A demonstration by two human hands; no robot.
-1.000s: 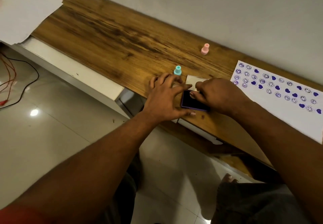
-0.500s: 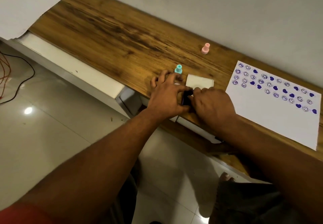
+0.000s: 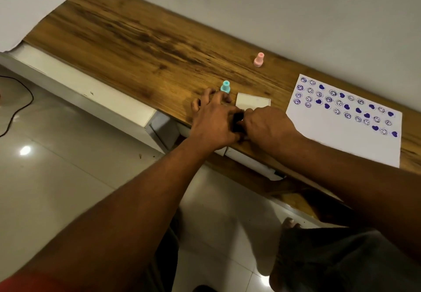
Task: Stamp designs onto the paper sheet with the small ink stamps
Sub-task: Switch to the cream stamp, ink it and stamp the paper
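- The white paper sheet lies flat on the brown wood-grain bench, at its right end near the pale wall; its far half carries rows of purple smiley rings and solid purple hearts.
- A small teal plastic stamp stands upright on the bench just beyond the left hand's fingertips; a small pink plastic stamp stands upright farther back, close to the wall.
- A small dark ink pad sits near the bench's front edge, mostly hidden between the two hands.
- The left hand and right hand meet over the pad, fingers curled around it; whether either grip is clamped on it cannot be told.
- A pale square lid lies flat just behind the hands.
- A loose white sheet overlaps the bench's far left end.
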